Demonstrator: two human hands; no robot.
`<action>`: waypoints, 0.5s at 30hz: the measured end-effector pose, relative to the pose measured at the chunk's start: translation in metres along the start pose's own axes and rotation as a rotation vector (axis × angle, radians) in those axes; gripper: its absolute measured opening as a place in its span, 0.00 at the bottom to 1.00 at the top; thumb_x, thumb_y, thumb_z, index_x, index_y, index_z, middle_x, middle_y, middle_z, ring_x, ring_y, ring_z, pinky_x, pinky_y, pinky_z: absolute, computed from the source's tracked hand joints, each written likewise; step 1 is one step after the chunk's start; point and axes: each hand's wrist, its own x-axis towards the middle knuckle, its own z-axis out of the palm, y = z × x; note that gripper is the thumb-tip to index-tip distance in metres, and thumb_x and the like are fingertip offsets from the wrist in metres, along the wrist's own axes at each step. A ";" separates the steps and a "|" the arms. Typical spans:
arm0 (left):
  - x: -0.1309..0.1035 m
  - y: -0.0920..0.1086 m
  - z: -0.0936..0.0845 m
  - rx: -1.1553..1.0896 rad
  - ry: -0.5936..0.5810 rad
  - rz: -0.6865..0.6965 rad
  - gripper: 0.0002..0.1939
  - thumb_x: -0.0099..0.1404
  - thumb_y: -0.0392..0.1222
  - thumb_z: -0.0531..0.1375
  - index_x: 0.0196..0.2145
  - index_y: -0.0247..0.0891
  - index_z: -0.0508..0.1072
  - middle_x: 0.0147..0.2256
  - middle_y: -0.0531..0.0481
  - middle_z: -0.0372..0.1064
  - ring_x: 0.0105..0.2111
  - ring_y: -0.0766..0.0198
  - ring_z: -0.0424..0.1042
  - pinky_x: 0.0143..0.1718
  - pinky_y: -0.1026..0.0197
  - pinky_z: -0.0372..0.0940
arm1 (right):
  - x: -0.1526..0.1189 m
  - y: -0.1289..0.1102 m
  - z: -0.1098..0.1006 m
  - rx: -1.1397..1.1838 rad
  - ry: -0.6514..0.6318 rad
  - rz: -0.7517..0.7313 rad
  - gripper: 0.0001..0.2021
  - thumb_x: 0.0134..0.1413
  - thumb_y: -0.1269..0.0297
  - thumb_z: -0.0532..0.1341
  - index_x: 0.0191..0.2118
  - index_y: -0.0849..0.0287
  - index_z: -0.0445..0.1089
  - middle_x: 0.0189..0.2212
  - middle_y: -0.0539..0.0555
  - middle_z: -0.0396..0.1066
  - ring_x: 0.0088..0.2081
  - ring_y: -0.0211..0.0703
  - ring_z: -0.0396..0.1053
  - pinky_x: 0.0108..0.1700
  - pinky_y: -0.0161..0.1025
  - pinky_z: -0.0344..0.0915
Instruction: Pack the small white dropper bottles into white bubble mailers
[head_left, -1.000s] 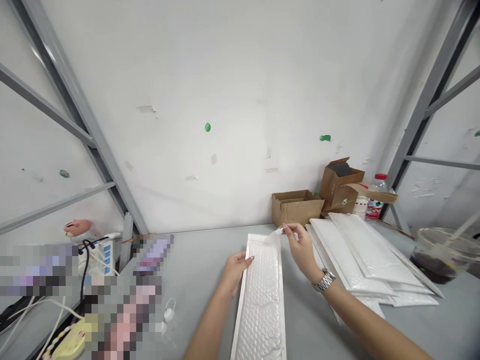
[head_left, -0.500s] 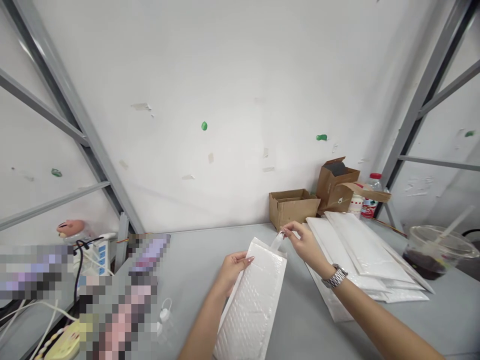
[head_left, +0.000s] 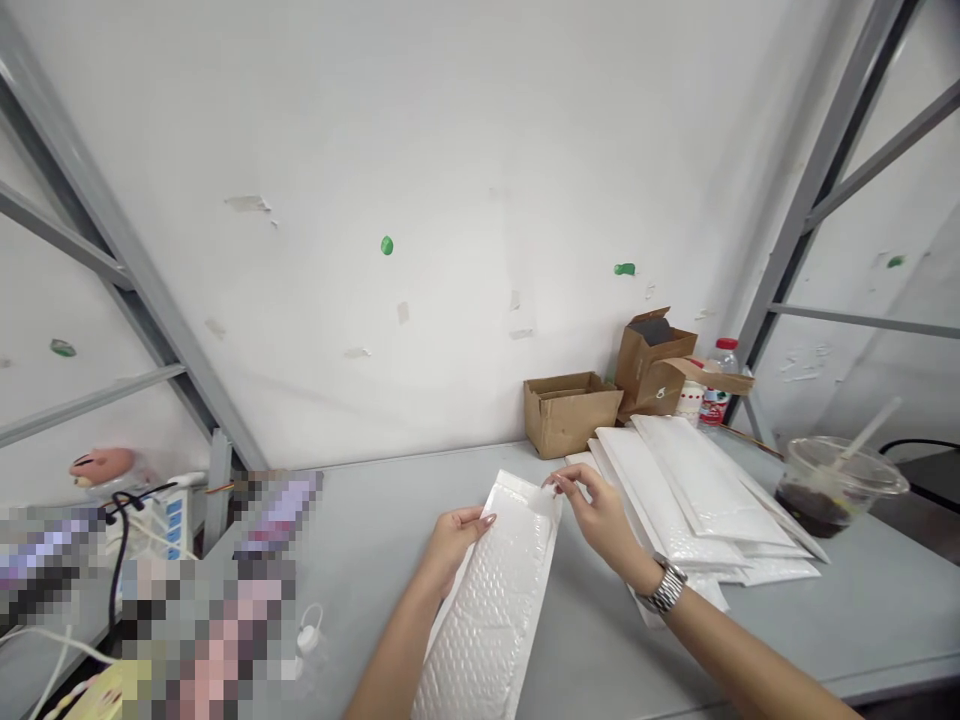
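A white bubble mailer (head_left: 491,590) is held tilted over the table, its flap end pointing away from me. My left hand (head_left: 452,545) grips its left edge, thumb on the front face and fingers behind. At the mailer's top right corner, my right hand (head_left: 596,515), with a metal watch on the wrist, pinches thumb and fingers together. Between those fingertips a bit of translucent strip (head_left: 550,489) shows, touching the mailer; most of it is hidden. To the right of my right hand lies a loose stack of similar white mailers (head_left: 712,490).
Behind the stack stand an open cardboard box (head_left: 571,420), a brown carton (head_left: 652,365) and a red-capped bottle (head_left: 718,390). A plastic cup with a straw (head_left: 821,495) is at right. At left are a power strip (head_left: 174,520), cables and a small clear bottle (head_left: 309,640).
The right hand has come down and left to the mailer's top right corner, and less of the strip shows. The left hand keeps its hold. The view has shifted slightly to the right.
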 end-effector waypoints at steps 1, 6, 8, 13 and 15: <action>-0.001 0.001 0.001 0.002 -0.011 -0.002 0.24 0.44 0.51 0.66 0.36 0.31 0.76 0.28 0.45 0.76 0.30 0.56 0.74 0.36 0.58 0.64 | 0.003 0.001 0.000 0.050 -0.014 0.094 0.12 0.51 0.55 0.56 0.25 0.57 0.67 0.24 0.53 0.70 0.30 0.43 0.66 0.36 0.40 0.62; -0.003 0.003 0.006 0.016 -0.062 -0.022 0.25 0.45 0.52 0.66 0.37 0.32 0.76 0.29 0.44 0.76 0.31 0.56 0.73 0.35 0.59 0.64 | 0.013 0.010 -0.004 0.246 -0.364 0.420 0.13 0.37 0.54 0.64 0.21 0.60 0.67 0.16 0.48 0.67 0.22 0.38 0.64 0.29 0.36 0.60; -0.004 0.003 0.007 0.015 -0.072 -0.034 0.25 0.45 0.52 0.66 0.37 0.32 0.76 0.29 0.44 0.76 0.31 0.55 0.73 0.34 0.59 0.64 | 0.011 0.011 -0.004 0.255 -0.447 0.408 0.12 0.38 0.56 0.64 0.21 0.60 0.69 0.17 0.48 0.68 0.23 0.37 0.64 0.30 0.35 0.60; -0.002 0.000 0.005 0.013 -0.014 -0.024 0.24 0.43 0.52 0.66 0.34 0.32 0.76 0.27 0.45 0.76 0.30 0.55 0.73 0.34 0.58 0.64 | 0.007 0.009 -0.005 0.043 -0.548 0.172 0.11 0.46 0.58 0.60 0.21 0.57 0.72 0.24 0.50 0.71 0.29 0.41 0.66 0.34 0.37 0.61; 0.001 -0.003 0.003 0.013 0.040 -0.012 0.23 0.42 0.51 0.67 0.33 0.31 0.76 0.26 0.46 0.75 0.30 0.55 0.73 0.34 0.58 0.64 | 0.011 0.009 -0.006 -0.040 -0.586 0.073 0.12 0.50 0.58 0.57 0.22 0.56 0.73 0.27 0.52 0.71 0.32 0.43 0.66 0.37 0.38 0.61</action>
